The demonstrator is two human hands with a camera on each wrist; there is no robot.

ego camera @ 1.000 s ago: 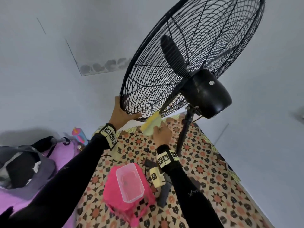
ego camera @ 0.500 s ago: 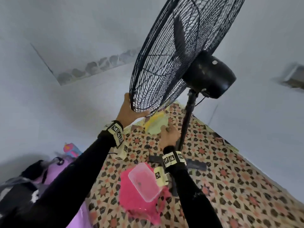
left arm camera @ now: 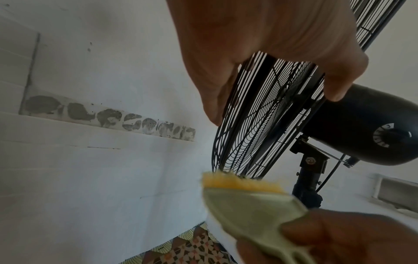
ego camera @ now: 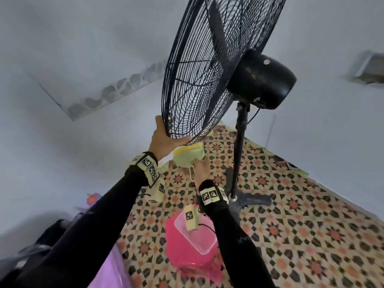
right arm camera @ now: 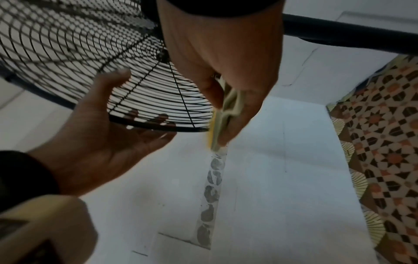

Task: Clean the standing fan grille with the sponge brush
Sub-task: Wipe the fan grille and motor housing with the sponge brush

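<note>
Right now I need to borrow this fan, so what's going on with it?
A person is cleaning it. Their left hand grips the bottom rim of the black fan grille to steady it, while the right hand holds a sponge brush with its yellow sponge edge up against the grille's lowest wires. A pink tub sits on the patterned floor below.
</note>
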